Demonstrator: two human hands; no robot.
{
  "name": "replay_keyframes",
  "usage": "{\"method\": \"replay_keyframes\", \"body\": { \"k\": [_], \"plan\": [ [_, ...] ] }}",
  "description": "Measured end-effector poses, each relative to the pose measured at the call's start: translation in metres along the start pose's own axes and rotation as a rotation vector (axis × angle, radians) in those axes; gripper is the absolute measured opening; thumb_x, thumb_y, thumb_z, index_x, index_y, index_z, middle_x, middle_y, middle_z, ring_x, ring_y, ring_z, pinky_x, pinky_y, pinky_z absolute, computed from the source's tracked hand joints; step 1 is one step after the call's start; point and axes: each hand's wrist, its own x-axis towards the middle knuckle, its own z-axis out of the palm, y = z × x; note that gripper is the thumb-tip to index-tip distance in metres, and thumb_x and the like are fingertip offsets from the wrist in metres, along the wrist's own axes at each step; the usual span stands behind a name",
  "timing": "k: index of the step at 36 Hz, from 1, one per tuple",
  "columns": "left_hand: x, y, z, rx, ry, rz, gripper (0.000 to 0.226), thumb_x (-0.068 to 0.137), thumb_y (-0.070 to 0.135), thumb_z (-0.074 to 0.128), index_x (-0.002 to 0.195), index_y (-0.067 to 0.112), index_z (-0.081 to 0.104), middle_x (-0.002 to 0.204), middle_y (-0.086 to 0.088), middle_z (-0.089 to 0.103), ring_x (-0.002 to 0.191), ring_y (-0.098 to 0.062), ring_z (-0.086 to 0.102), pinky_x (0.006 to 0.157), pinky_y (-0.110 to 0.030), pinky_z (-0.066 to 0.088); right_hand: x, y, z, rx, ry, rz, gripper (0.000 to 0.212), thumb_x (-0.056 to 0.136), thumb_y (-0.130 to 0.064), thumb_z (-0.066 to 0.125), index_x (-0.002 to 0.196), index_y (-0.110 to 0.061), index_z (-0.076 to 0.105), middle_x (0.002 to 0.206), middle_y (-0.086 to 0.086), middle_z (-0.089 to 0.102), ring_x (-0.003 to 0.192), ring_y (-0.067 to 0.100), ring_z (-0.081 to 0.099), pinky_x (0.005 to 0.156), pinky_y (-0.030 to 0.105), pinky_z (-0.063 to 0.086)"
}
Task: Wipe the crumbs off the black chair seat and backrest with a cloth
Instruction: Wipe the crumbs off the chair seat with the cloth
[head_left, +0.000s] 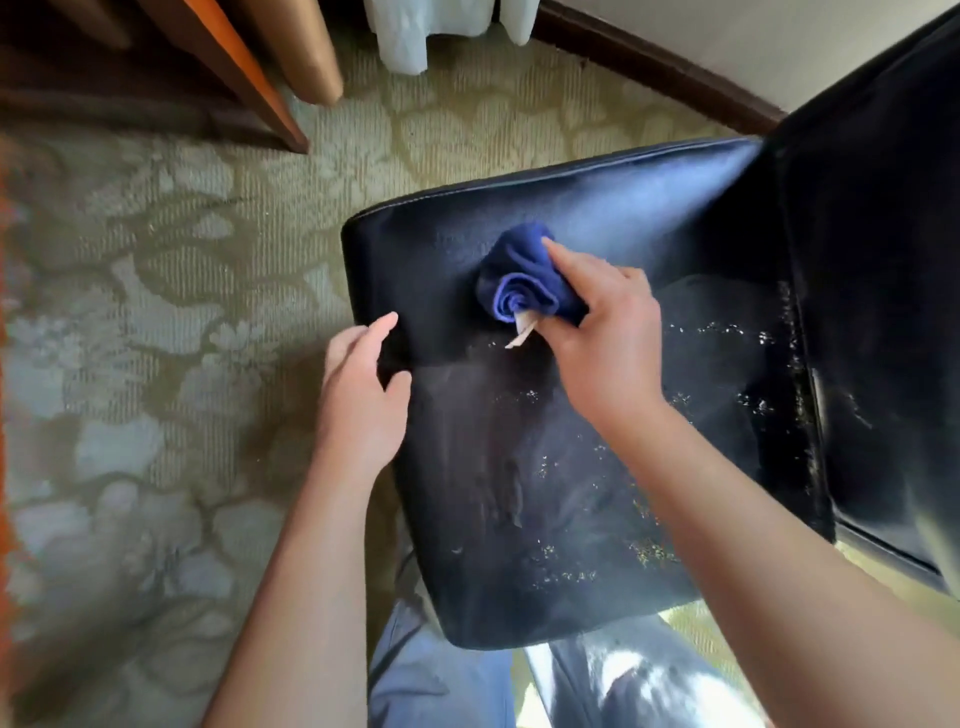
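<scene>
- Gripping a bunched blue cloth (524, 278), the right hand (605, 332) pressed it onto the black chair seat (623, 218), its fingers curled round the wad and a pale tag (522, 332) poking out beneath.
- The left hand (361, 395) rested on the seat's left edge with fingers loosely spread and thumb apart, holding nothing; it seemed to be steadying the chair.
- The cloth sat toward the far middle of the seat, well away from the backrest (883, 260), which rose at the right of the view.
- The far strip of the seat beyond and beside the cloth looked free of specks, and a dull smeared band ran down the left part toward the near edge, so that side appeared wiped already.
- Crumbs (717, 330) were scattered over the right half of the seat, with more (566, 566) near the front edge and a dense line (797, 374) along the seam where seat met backrest.
- The backrest itself was dark and glossy; whether crumbs clung to it could not be told.
- By this showing the job was perhaps a third done: most of the seat, the seam and the backrest remained.
- Patterned carpet (156, 312) lay under the chair, where swept crumbs would likely fall.
</scene>
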Motion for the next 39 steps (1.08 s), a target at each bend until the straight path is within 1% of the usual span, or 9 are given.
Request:
{"method": "replay_keyframes", "body": {
  "k": [3, 7, 14, 20, 23, 28, 32, 36, 39],
  "plan": [
    [-0.014, 0.001, 0.011, 0.012, 0.039, -0.033, 0.055, 0.097, 0.012, 0.059, 0.146, 0.035, 0.049, 0.147, 0.007, 0.036, 0.125, -0.021, 0.050, 0.114, -0.038, 0.039, -0.003, 0.018, -0.011, 0.005, 0.017, 0.055, 0.060, 0.078, -0.018, 0.082, 0.132, -0.032, 0.062, 0.108, -0.029, 0.060, 0.101, 0.022, 0.051, 0.082, 0.001, 0.030],
    [-0.027, -0.005, 0.024, 0.045, 0.071, -0.031, 0.058, 0.100, 0.014, 0.056, 0.150, 0.039, 0.041, 0.157, 0.012, 0.027, 0.139, -0.020, 0.041, 0.116, -0.044, 0.038, -0.016, 0.036, -0.013, 0.015, 0.025, 0.043, 0.058, 0.079, -0.019, 0.080, 0.131, -0.034, 0.063, 0.111, -0.025, 0.064, 0.102, 0.022, 0.049, 0.084, 0.004, 0.031],
    [-0.027, -0.014, 0.027, 0.095, 0.104, 0.027, 0.061, 0.100, 0.007, 0.053, 0.152, 0.034, 0.039, 0.157, 0.012, 0.029, 0.141, -0.019, 0.038, 0.117, -0.035, 0.033, -0.023, 0.037, 0.007, 0.032, 0.106, 0.022, 0.056, 0.080, -0.018, 0.079, 0.133, -0.029, 0.063, 0.118, -0.022, 0.066, 0.103, 0.023, 0.052, 0.088, 0.001, 0.025],
    [-0.025, -0.019, 0.026, 0.105, 0.071, 0.033, 0.067, 0.097, 0.003, 0.051, 0.154, 0.035, 0.037, 0.159, 0.011, 0.026, 0.143, -0.017, 0.032, 0.118, -0.030, 0.025, -0.022, 0.027, 0.024, -0.022, 0.032, -0.003, 0.060, 0.080, -0.014, 0.079, 0.136, -0.027, 0.060, 0.116, -0.012, 0.068, 0.103, 0.028, 0.055, 0.088, 0.000, 0.024],
    [-0.025, -0.023, 0.026, 0.079, 0.055, 0.039, 0.069, 0.097, 0.000, 0.049, 0.154, 0.037, 0.036, 0.160, 0.014, 0.026, 0.144, -0.015, 0.031, 0.117, -0.029, 0.026, -0.031, 0.017, 0.028, -0.024, -0.046, -0.064, 0.061, 0.078, -0.017, 0.082, 0.135, -0.025, 0.061, 0.117, -0.011, 0.068, 0.098, 0.028, 0.052, 0.082, 0.008, 0.029],
    [-0.028, -0.030, 0.022, -0.027, 0.028, 0.033, 0.075, 0.092, -0.008, 0.048, 0.154, 0.033, 0.036, 0.161, 0.006, 0.036, 0.145, -0.018, 0.036, 0.121, -0.037, 0.027, -0.085, 0.004, 0.035, -0.024, -0.264, -0.211, 0.057, 0.074, -0.027, 0.082, 0.129, -0.028, 0.065, 0.116, -0.013, 0.068, 0.093, 0.023, 0.047, 0.077, 0.038, 0.050],
    [-0.032, -0.033, 0.016, -0.026, -0.021, 0.046, 0.074, 0.094, -0.008, 0.046, 0.153, 0.034, 0.035, 0.163, 0.012, 0.031, 0.148, -0.016, 0.032, 0.121, -0.031, 0.025, -0.121, 0.003, 0.032, -0.025, -0.429, -0.320, 0.050, 0.078, -0.024, 0.069, 0.127, -0.031, 0.065, 0.115, -0.015, 0.068, 0.090, 0.023, 0.047, 0.069, 0.042, 0.055],
    [-0.036, -0.034, 0.011, -0.009, -0.037, 0.038, 0.072, 0.095, -0.007, 0.046, 0.153, 0.034, 0.035, 0.161, 0.007, 0.037, 0.146, -0.018, 0.034, 0.114, -0.025, 0.024, -0.101, -0.003, 0.021, 0.024, -0.348, -0.304, 0.051, 0.078, -0.024, 0.074, 0.129, -0.024, 0.066, 0.120, -0.010, 0.069, 0.095, 0.031, 0.057, 0.085, 0.040, 0.048],
    [-0.037, -0.038, 0.010, 0.004, -0.051, 0.050, 0.072, 0.095, -0.007, 0.045, 0.153, 0.035, 0.035, 0.162, 0.017, 0.031, 0.146, -0.016, 0.034, 0.108, -0.020, 0.024, -0.067, -0.010, 0.018, 0.021, -0.197, -0.208, 0.056, 0.077, -0.029, 0.076, 0.131, -0.024, 0.065, 0.125, -0.011, 0.067, 0.103, 0.029, 0.056, 0.091, 0.027, 0.041]
  ]
}}
